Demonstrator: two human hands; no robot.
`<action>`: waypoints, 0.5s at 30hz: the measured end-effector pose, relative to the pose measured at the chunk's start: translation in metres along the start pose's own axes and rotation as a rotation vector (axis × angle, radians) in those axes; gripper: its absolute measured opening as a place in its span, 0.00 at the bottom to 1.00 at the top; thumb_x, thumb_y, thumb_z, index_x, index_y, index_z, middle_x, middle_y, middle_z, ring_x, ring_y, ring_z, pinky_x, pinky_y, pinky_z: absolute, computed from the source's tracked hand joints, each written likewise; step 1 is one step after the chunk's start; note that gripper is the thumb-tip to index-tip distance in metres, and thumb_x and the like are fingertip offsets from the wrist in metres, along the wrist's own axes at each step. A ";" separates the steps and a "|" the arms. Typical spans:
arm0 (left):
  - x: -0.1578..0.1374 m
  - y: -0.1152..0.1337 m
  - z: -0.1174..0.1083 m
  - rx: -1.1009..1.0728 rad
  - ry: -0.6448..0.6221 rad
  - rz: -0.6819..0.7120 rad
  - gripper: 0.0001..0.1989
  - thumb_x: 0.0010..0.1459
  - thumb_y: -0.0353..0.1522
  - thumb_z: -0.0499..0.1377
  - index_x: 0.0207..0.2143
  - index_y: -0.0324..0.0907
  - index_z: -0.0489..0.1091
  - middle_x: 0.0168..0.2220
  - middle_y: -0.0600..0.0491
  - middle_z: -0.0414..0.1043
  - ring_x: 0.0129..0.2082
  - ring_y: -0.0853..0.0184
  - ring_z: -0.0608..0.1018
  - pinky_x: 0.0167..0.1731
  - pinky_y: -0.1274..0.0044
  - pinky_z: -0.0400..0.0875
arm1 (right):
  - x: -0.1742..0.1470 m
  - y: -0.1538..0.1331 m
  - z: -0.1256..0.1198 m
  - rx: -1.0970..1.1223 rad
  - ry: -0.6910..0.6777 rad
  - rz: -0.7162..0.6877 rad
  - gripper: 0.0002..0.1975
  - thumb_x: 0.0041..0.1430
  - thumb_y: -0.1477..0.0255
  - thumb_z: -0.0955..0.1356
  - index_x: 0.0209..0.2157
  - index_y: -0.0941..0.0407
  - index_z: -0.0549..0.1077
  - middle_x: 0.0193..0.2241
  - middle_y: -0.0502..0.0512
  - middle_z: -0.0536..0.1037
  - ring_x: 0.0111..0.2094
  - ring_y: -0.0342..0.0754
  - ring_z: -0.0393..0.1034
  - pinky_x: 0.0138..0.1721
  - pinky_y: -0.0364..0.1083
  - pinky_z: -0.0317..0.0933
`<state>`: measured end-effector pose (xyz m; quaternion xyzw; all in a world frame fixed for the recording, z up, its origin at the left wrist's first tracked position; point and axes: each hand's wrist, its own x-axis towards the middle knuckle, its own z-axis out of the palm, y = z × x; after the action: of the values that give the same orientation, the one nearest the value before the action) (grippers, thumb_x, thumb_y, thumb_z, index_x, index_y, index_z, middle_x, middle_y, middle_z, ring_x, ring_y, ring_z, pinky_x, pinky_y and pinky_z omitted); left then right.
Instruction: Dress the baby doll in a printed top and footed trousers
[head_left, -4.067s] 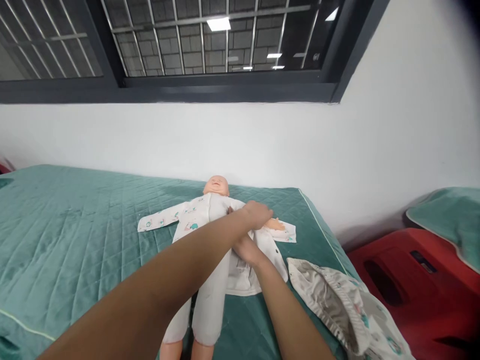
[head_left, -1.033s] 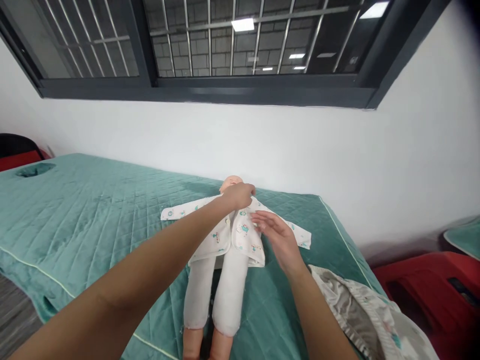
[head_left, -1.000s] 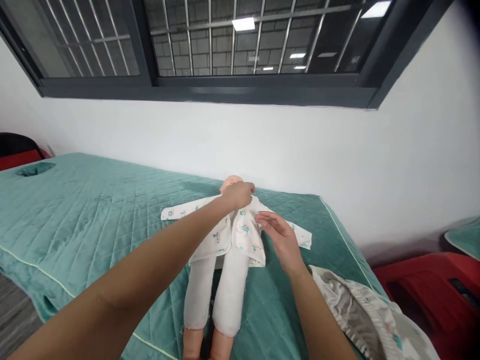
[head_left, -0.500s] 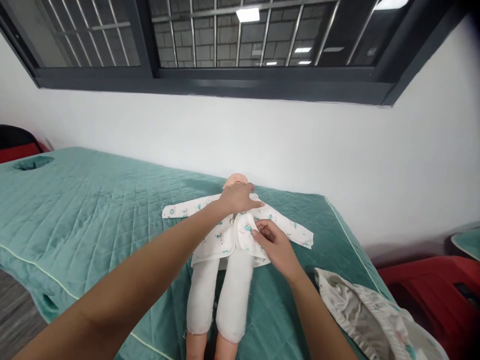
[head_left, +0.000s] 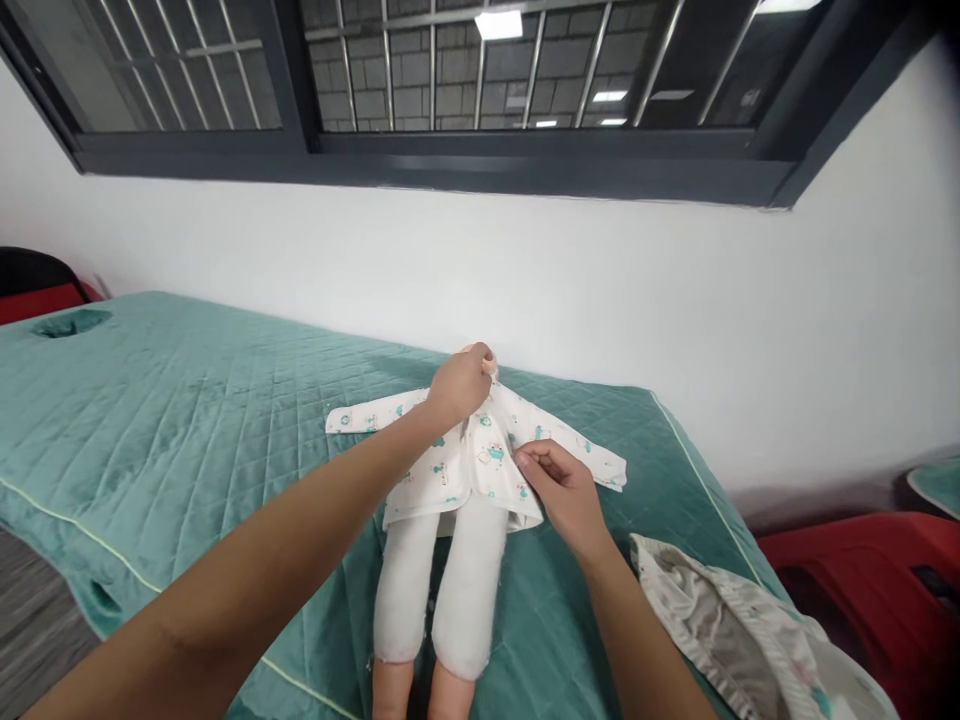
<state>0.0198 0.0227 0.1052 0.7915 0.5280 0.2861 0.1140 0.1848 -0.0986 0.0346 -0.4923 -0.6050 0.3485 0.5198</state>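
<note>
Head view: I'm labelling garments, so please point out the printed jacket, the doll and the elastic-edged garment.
Printed jacket [head_left: 491, 477]: head view, front panel, picture-right of the opening.
Doll [head_left: 469, 590]: head view, white leg at picture right.
Elastic-edged garment [head_left: 731, 628]: head view, inner fabric within its opening.

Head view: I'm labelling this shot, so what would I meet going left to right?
Black-and-red object, oval hole, printed jacket sleeve, left hand, right hand, elastic-edged garment, green cloth.
</note>
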 end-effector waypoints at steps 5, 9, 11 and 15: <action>-0.005 -0.004 0.005 0.014 -0.058 -0.081 0.14 0.64 0.34 0.49 0.50 0.43 0.65 0.45 0.46 0.76 0.46 0.58 0.76 0.43 0.70 0.69 | 0.000 -0.004 0.004 -0.065 -0.052 -0.001 0.11 0.59 0.62 0.68 0.32 0.56 0.75 0.24 0.48 0.69 0.26 0.43 0.59 0.28 0.43 0.53; -0.007 0.000 0.003 0.027 -0.110 -0.029 0.19 0.57 0.42 0.58 0.49 0.45 0.67 0.53 0.47 0.73 0.52 0.55 0.73 0.47 0.68 0.69 | 0.000 -0.008 0.007 -0.112 -0.065 -0.009 0.10 0.59 0.63 0.68 0.31 0.56 0.74 0.25 0.48 0.68 0.27 0.43 0.60 0.30 0.44 0.54; -0.006 0.000 0.003 0.027 -0.111 -0.024 0.16 0.56 0.38 0.59 0.47 0.47 0.69 0.52 0.50 0.73 0.51 0.56 0.73 0.47 0.68 0.69 | 0.000 -0.009 0.007 -0.107 -0.067 -0.007 0.10 0.59 0.63 0.68 0.32 0.56 0.74 0.26 0.49 0.69 0.28 0.44 0.61 0.30 0.44 0.54; -0.001 -0.009 0.005 0.001 -0.033 -0.094 0.15 0.59 0.30 0.52 0.48 0.46 0.69 0.48 0.50 0.75 0.48 0.60 0.75 0.47 0.70 0.69 | 0.000 -0.008 0.005 -0.053 -0.076 0.013 0.11 0.58 0.62 0.69 0.32 0.55 0.75 0.25 0.49 0.69 0.28 0.44 0.61 0.30 0.44 0.55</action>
<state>0.0151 0.0259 0.0966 0.7706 0.5626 0.2669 0.1357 0.1785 -0.1005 0.0414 -0.4961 -0.6301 0.3544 0.4810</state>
